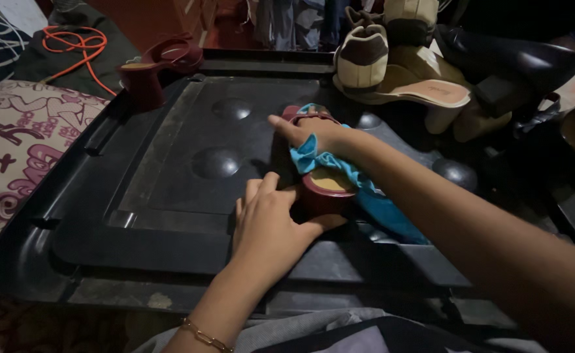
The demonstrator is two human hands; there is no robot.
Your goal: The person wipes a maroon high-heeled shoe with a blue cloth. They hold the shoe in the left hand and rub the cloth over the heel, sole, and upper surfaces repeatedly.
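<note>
Presently, a dark red block-heeled shoe [320, 186] is seen resting on a black plastic lid [189, 170] with round dimples. The heel end is gripped by the left hand [268, 225], whose fingers are curled closed around it. A blue cloth [366, 189] is pressed against the front strap of the shoe by the right hand [313, 134], with the fingers closed on the cloth. A matching dark red shoe [160, 65] is noted at the far left corner of the lid, and beige shoes [392, 65] are piled at the far right. An orange cable [72, 42] lies beyond.
</note>
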